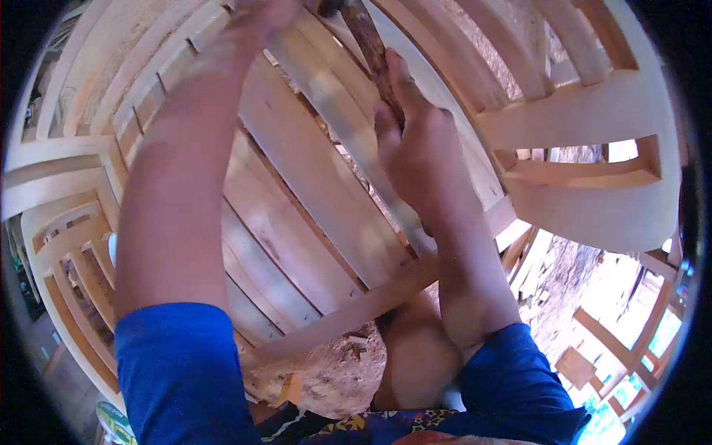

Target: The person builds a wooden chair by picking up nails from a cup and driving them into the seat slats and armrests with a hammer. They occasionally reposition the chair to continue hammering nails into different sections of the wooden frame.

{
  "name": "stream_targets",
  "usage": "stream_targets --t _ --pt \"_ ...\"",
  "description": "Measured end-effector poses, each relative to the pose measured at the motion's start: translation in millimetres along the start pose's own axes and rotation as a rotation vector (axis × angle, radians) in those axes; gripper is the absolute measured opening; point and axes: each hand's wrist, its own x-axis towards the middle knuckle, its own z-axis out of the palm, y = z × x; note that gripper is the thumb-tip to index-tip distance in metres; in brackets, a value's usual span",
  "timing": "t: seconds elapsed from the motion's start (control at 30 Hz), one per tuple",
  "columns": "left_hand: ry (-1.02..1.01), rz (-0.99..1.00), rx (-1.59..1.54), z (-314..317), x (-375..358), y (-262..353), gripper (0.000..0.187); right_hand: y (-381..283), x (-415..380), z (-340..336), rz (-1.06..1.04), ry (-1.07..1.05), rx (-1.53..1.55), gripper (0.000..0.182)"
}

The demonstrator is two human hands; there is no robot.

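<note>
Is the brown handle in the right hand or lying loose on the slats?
In hand: the right hand grips the brown handle, with digits showing on either side of it.

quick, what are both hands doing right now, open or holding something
Left hand: cannot be told; blurred and cut off by the top edge.
Right hand: closed, holding a wooden tool handle.

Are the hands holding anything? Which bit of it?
The right hand grips a tool, probably a hammer, by the near end of its brown handle. The left hand is blurred at the picture's edge; I can't tell.
</note>
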Motion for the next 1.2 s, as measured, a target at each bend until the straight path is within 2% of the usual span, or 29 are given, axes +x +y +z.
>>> stream_targets --t 0.07,0.13,0.23,0.37,0.47,0.57,0.67,0.73,0.8,0.9,0.93,1.03,1.1,1.13,1.17,1.2 --pt "0.074 0.059 0.042 16 13 -9 0.043 4 3 2 -0.041 0.025 0.031 0.061" --pt "0.15 0.088 0.039 29 15 -19 0.042 -1 1 2 0.009 -0.006 -0.001 0.061" --pt "0.307 0.169 -0.082 57 11 -26 0.043 -3 3 -2 0.014 0.009 -0.001 0.061" --pt "0.406 0.256 -0.103 35 -48 -10 0.048 6 -1 2 0.012 0.008 -0.053 0.063" --pt "0.012 0.005 -0.285 -13 -110 20 0.058 7 -4 9 -0.067 0.08 -0.065 0.062" --pt "-0.113 -0.079 -0.281 -62 -171 52 0.063 -9 -6 -1 0.04 -0.005 -0.118 0.062" --pt "-0.216 -0.113 -0.291 -103 -229 85 0.068 6 -3 5 -0.064 0.077 -0.158 0.062" --pt "-0.189 -0.06 -0.363 -112 -275 100 0.068 -2 -20 -9 -0.01 -0.003 0.022 0.058" --pt "-0.172 -0.024 -0.424 -143 -323 108 0.064 -54 -68 -31 0.122 -0.07 0.384 0.041" --pt "-0.118 0.047 -0.538 -171 -382 102 0.058 -95 -146 -56 0.202 -0.159 0.419 0.035" --pt "-0.104 0.068 -0.586 -180 -406 101 0.056 -108 -173 -65 0.215 -0.216 0.54 0.035" --pt "-0.36 0.037 -0.79 -207 -471 82 0.051 -132 -239 -84 0.269 -0.408 0.851 0.034" --pt "-0.239 0.051 -0.564 -234 -542 70 0.06 -128 -268 -82 0.28 -0.546 0.99 0.034" --pt "-0.226 0.031 -0.453 -234 -583 67 0.062 -127 -286 -79 0.362 -0.567 0.962 0.033" --pt "-0.212 0.009 -0.338 -235 -613 64 0.064 -120 -305 -68 0.352 -0.564 0.875 0.031" --pt "-0.28 -0.1 -0.298 -239 -632 62 0.066 -108 -325 -54 0.34 -0.563 0.789 0.029"
